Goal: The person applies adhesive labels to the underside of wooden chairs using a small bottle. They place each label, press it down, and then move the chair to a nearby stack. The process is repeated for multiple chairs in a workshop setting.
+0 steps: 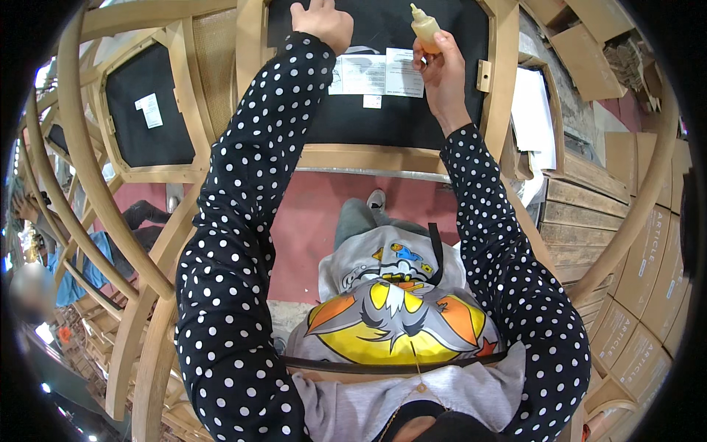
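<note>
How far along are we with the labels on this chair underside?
Done: white labels already lie on the black underside of the wooden chair frame. In hand: the right hand holds a small yellow bottle, tip up; the left hand presses the black panel. Whether anything is left, I cannot tell.

Black sleeves point(243, 221) with white dots — yellow bottle point(426, 28), black seat underside point(390, 118), pale wood frame point(383, 158).

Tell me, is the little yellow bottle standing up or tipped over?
Standing up: the right hand holds the bottle with its pointed tip toward the top of the picture.
</note>
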The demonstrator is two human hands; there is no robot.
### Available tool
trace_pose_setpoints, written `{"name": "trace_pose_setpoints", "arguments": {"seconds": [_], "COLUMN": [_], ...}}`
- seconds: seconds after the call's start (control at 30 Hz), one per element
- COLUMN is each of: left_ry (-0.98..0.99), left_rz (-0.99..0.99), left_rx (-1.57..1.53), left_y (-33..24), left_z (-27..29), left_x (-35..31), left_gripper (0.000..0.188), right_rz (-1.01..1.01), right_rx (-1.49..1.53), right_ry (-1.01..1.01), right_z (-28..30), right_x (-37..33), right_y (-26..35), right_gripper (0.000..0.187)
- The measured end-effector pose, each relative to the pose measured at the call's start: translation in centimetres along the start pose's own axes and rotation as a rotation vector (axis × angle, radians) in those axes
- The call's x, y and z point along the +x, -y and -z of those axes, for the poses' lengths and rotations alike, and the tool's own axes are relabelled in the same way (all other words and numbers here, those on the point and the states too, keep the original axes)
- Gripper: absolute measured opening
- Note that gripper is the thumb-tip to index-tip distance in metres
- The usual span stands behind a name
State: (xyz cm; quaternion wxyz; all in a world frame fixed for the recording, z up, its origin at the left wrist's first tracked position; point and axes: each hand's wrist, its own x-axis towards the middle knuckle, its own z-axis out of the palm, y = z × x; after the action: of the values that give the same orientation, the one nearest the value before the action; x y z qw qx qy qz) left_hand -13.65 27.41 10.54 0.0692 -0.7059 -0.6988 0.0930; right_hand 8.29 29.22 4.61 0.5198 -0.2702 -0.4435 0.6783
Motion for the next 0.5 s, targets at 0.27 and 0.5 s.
{"name": "trace_pose_setpoints", "arguments": {"seconds": [0.27,0.5], "left_ry": [0.080,0.217], "left_rz": [-0.023,0.005], "left_rx": [-0.067,-0.003], "left_y": [-0.7,-1.2], "left_z": [-0.1,-0.9], "left_x": [1.3,2.2], "left_gripper": [0.030,0.033], "right_rz": [0.017,0.003], "right_rx": [0.015,0.024], "right_ry": [0.011,-0.006], "right_z": [0.2,0.4], "right_x": [0.4,0.2], "right_y": [-0.3,-0.4], "right_gripper": [0.029,0.030]}}
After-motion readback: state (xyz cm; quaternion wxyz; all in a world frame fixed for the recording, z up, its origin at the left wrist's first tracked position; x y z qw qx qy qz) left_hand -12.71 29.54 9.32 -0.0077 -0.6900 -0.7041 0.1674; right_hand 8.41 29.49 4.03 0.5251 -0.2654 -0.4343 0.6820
